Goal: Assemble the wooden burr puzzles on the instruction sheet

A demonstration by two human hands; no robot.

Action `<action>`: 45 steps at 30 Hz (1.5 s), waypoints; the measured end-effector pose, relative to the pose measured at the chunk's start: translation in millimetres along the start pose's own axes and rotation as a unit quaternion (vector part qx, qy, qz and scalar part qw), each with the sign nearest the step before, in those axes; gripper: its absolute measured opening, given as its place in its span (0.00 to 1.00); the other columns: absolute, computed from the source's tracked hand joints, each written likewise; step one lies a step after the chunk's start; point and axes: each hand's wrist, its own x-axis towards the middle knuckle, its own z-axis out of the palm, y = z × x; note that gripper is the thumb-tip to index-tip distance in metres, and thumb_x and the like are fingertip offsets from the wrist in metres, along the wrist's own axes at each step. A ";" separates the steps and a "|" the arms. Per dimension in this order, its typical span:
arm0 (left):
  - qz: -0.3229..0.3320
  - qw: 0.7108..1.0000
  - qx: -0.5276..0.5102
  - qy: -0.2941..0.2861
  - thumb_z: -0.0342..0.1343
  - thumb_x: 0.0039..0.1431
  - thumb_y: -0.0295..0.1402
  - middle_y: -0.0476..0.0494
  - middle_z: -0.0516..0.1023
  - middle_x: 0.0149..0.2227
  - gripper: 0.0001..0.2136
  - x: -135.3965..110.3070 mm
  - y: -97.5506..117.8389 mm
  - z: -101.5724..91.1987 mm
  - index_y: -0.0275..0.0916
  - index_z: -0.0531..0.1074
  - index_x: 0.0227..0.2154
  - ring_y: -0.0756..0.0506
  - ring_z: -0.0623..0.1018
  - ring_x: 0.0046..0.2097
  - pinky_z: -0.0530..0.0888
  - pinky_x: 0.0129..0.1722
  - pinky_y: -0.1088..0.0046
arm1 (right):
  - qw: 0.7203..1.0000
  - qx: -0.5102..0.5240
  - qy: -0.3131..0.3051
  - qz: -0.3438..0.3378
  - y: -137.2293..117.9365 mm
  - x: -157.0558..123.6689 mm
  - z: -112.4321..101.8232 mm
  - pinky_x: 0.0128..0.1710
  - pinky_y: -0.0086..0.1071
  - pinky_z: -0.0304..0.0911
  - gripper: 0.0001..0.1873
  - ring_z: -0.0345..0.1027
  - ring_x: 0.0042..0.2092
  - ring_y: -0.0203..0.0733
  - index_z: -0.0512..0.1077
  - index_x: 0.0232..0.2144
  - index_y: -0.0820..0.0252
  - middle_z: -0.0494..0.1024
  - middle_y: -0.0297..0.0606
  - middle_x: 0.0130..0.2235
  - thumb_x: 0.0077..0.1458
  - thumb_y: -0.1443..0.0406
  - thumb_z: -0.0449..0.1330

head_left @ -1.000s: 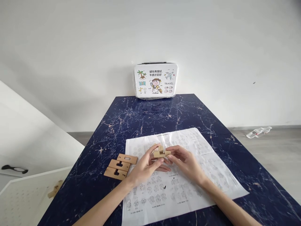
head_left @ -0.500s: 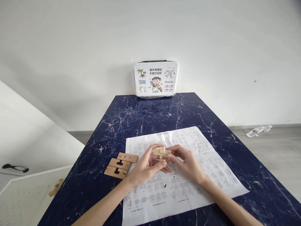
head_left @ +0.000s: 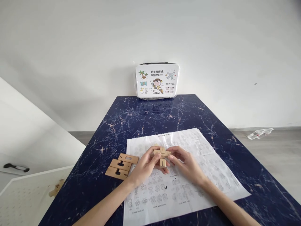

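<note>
A small cross of interlocked wooden puzzle pieces [head_left: 162,155] is held just above a printed instruction sheet [head_left: 202,175]. My left hand [head_left: 144,168] pinches its left side, fingers closed round it. My right hand [head_left: 184,163] grips its right end between thumb and fingers. Three loose flat wooden pieces [head_left: 121,165] with cut-out slots lie side by side on the dark blue marble table [head_left: 141,119], just left of my left hand.
A white illustrated case [head_left: 157,81] stands against the wall at the table's far edge. A white cabinet with a black handle [head_left: 16,168] is at the left, a wooden piece [head_left: 55,189] on a white surface below it. A plastic bottle [head_left: 260,133] lies on the floor, right.
The wooden assembly has turned in my hands: a vertical piece now hangs lower through the crossbar. Both hands stayed in place over the sheet.
</note>
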 end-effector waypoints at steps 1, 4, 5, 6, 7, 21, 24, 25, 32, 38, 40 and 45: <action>0.009 1.000 -0.001 0.015 0.56 0.73 0.50 0.39 0.84 0.40 0.20 0.4 0.8 -0.1 0.40 0.67 0.57 0.41 0.86 0.36 0.82 0.43 0.57 | 1.000 -0.008 0.002 -0.006 0.6 -0.2 -0.1 0.41 0.42 0.73 0.16 0.78 0.40 0.48 0.74 0.51 0.54 0.83 0.42 0.42 0.71 0.52 0.59; 0.045 0.995 0.004 0.086 0.56 0.73 0.51 0.38 0.83 0.43 0.21 2.1 4.8 -2.2 0.39 0.68 0.56 0.42 0.85 0.35 0.81 0.40 0.61 | 0.998 -0.059 0.020 -0.020 0.9 -1.7 -0.1 0.40 0.42 0.73 0.14 0.76 0.39 0.47 0.72 0.52 0.52 0.82 0.42 0.42 0.73 0.53 0.57; 0.057 0.992 0.006 0.113 0.56 0.73 0.51 0.38 0.83 0.43 0.22 2.7 6.3 -3.5 0.38 0.68 0.56 0.43 0.84 0.35 0.81 0.40 0.62 | 0.996 -0.086 0.020 -0.026 0.5 -2.3 0.0 0.39 0.43 0.73 0.13 0.76 0.39 0.48 0.73 0.51 0.52 0.81 0.43 0.43 0.73 0.54 0.57; 0.067 0.989 0.007 0.135 0.56 0.73 0.51 0.38 0.83 0.43 0.22 3.3 7.5 -5.0 0.38 0.68 0.56 0.43 0.84 0.35 0.80 0.40 0.62 | 0.993 -0.114 0.018 -0.038 0.0 -2.7 0.3 0.39 0.43 0.74 0.11 0.75 0.39 0.48 0.73 0.50 0.51 0.81 0.43 0.43 0.73 0.55 0.57; 0.075 0.986 0.005 0.151 0.56 0.72 0.51 0.39 0.83 0.43 0.22 3.8 8.4 -6.7 0.38 0.68 0.56 0.43 0.84 0.36 0.80 0.40 0.63 | 0.988 -0.141 0.013 -0.054 -0.5 -2.9 0.8 0.39 0.44 0.74 0.10 0.75 0.39 0.49 0.73 0.50 0.51 0.81 0.44 0.45 0.73 0.56 0.57; 0.078 0.975 -0.026 0.207 0.69 0.62 0.44 0.42 0.81 0.44 0.26 7.4 10.3 -16.3 0.40 0.68 0.57 0.46 0.80 0.36 0.77 0.39 0.67 | 0.907 -0.363 -0.029 -0.212 11.5 38.8 27.6 0.51 0.57 0.76 0.21 0.72 0.56 0.60 0.67 0.64 0.49 0.74 0.50 0.57 0.73 0.69 0.53; 0.081 0.974 -0.015 0.211 0.69 0.63 0.44 0.43 0.81 0.42 0.25 8.2 10.7 -17.9 0.40 0.69 0.57 0.46 0.80 0.36 0.77 0.39 0.67 | 0.906 -0.365 -0.025 -0.213 13.5 40.6 27.1 0.48 0.53 0.76 0.14 0.74 0.51 0.57 0.72 0.57 0.51 0.77 0.48 0.51 0.74 0.67 0.54; 0.080 0.974 -0.010 0.212 0.69 0.63 0.44 0.44 0.81 0.42 0.25 8.5 10.9 -18.1 0.40 0.69 0.57 0.47 0.80 0.36 0.77 0.39 0.67 | 0.906 -0.364 -0.023 -0.213 13.3 39.9 25.7 0.48 0.52 0.75 0.12 0.74 0.50 0.56 0.72 0.55 0.51 0.78 0.47 0.51 0.74 0.67 0.54; 0.083 0.975 0.034 0.202 0.69 0.63 0.42 0.45 0.82 0.41 0.27 8.7 11.2 -16.1 0.40 0.65 0.59 0.47 0.80 0.33 0.79 0.40 0.65 | 0.918 -0.342 0.009 -0.198 1.1 30.3 8.5 0.39 0.43 0.75 0.10 0.80 0.42 0.50 0.73 0.52 0.50 0.82 0.43 0.48 0.76 0.64 0.53; 0.082 0.980 0.059 0.172 0.69 0.63 0.38 0.41 0.82 0.46 0.31 3.4 8.7 -13.0 0.43 0.61 0.63 0.45 0.82 0.38 0.81 0.42 0.63 | 0.921 -0.307 0.062 -0.231 -9.2 24.7 3.1 0.37 0.39 0.77 0.12 0.81 0.41 0.46 0.75 0.52 0.52 0.81 0.45 0.51 0.77 0.63 0.51; 0.086 0.980 0.055 0.173 0.69 0.64 0.38 0.41 0.82 0.47 0.31 2.4 8.1 -12.0 0.44 0.61 0.64 0.44 0.82 0.39 0.81 0.42 0.63 | 0.920 -0.302 0.073 -0.239 -8.7 24.4 2.5 0.37 0.40 0.77 0.12 0.81 0.40 0.46 0.75 0.51 0.53 0.82 0.45 0.50 0.76 0.63 0.52; 0.109 0.974 0.045 0.192 0.68 0.65 0.38 0.44 0.82 0.46 0.29 3.8 6.5 -14.4 0.44 0.60 0.63 0.47 0.82 0.36 0.81 0.42 0.64 | 0.955 -0.223 0.118 -0.154 -5.0 26.1 1.1 0.37 0.43 0.76 0.10 0.81 0.38 0.48 0.76 0.49 0.53 0.84 0.43 0.45 0.73 0.57 0.58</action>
